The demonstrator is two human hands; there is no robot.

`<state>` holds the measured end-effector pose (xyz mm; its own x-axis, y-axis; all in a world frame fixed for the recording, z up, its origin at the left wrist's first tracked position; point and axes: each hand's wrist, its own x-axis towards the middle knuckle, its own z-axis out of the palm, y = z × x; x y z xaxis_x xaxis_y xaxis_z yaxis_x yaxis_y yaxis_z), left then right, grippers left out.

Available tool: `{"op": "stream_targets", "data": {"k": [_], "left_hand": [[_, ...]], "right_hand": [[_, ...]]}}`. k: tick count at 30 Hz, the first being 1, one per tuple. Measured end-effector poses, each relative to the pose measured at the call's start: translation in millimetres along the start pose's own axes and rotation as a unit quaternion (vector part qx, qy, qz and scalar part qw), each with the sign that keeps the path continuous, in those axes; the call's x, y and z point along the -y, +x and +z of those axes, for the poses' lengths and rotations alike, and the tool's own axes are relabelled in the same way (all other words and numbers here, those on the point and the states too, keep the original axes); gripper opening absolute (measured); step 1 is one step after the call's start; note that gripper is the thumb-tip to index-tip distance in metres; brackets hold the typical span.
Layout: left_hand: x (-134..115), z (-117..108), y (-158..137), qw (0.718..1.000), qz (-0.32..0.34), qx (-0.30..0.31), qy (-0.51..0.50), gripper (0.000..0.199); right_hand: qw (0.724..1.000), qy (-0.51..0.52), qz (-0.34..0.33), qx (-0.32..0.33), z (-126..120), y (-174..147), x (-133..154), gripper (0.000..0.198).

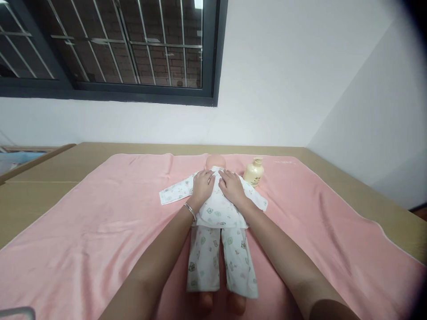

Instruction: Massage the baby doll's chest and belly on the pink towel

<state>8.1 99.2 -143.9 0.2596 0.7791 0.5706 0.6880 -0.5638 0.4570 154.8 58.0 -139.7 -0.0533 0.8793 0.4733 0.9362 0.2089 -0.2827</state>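
Head view: 2 bare arms reach forward from the bottom and lean in toward each other. The left hand (203, 186) and the right hand (232, 187) lie side by side, palms down, on the top part of the shirt (218, 213) that the doll (216, 161) wears. Their fingers are stretched out, pointing away and a bit inward. The thumbs are on the inner sides, with a small gap between the 2 hands. Both hands are flat and not closed around anything.

The doll lies right under the hands. Its round head is just past the fingertips, and its pants (204, 258) and 2 feet are between the arms. A bracelet (190, 211) is on the left wrist. Past the right hand, off to its right, a cream bottle (254, 172) stands up. The pink blanket (100, 222) spreads out on both sides of the hands.
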Motion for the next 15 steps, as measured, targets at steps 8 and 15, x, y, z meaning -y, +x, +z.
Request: {"op": "stream_targets", "data": {"k": [8,15], "left_hand": [[-3.4,1.0,-3.5,0.999,-0.030,-0.037,-0.026,0.023],[3.2,4.4,1.8,1.000,-0.025,0.017,-0.009,0.030]], "right_hand": [[0.997,-0.015,0.047,-0.053,-2.6,-7.1,6.7,0.040],[0.999,-0.001,0.029,0.023,-3.5,0.9,1.4,0.050]]}}
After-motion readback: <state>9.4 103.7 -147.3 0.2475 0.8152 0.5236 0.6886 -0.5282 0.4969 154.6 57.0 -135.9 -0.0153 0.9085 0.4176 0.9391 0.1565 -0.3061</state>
